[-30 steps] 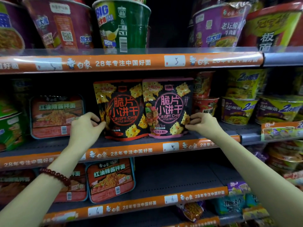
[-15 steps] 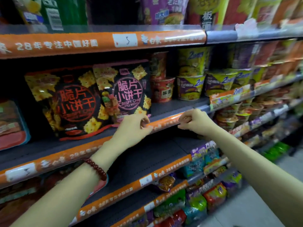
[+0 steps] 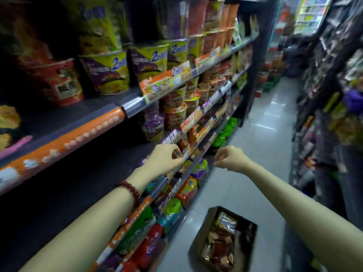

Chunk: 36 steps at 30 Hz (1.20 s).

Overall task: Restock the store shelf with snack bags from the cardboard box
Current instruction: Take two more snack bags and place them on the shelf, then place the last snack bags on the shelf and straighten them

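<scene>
Narrow aisle, glossy pale floor tiles between dim stocked shelving.

2 empty hands, left hand and right hand, loosely curled beside store shelf, cardboard box of snack bags on floor

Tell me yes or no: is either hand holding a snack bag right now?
No: the left hand and right hand are both empty in mid-air, and the snack bags lie in the cardboard box on the floor.
</scene>
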Available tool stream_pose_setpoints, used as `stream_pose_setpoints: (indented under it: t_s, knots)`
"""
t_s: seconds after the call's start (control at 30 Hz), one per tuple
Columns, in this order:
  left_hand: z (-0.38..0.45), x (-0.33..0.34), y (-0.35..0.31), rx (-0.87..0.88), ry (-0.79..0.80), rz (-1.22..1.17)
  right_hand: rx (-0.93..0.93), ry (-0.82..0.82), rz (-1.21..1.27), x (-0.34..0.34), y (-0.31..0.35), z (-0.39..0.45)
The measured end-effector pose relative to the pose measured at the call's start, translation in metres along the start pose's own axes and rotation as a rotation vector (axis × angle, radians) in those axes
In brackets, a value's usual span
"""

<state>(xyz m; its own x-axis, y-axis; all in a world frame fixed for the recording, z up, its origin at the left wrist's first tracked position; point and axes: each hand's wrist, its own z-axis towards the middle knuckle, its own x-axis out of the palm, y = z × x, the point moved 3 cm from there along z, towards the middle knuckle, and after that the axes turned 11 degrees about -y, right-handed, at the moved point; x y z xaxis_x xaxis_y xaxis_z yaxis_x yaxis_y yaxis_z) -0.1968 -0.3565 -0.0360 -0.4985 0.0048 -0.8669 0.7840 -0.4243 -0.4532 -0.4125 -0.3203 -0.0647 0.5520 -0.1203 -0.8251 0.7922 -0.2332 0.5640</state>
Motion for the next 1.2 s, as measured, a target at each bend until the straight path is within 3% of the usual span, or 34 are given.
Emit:
stream_pose_setpoints:
  t_s: [0.27,0.5,0.73,1.2]
  knots:
    - [0.062,0.123,-0.032,0.023,0.213,-0.048,0.267,0.052,0.061,0.02,-0.137,0.031]
    - [0.089,0.237,-0.035,0.071,0.426,-0.072,0.546,-0.033,0.161,0.065,-0.24,0.027]
    - [0.087,0.384,0.01,0.113,0.56,-0.045,0.69,-0.107,0.184,0.167,-0.344,0.015]
    - [0.02,0.702,0.151,0.022,0.563,-0.122,0.747,-0.408,0.268,0.415,-0.563,0.012]
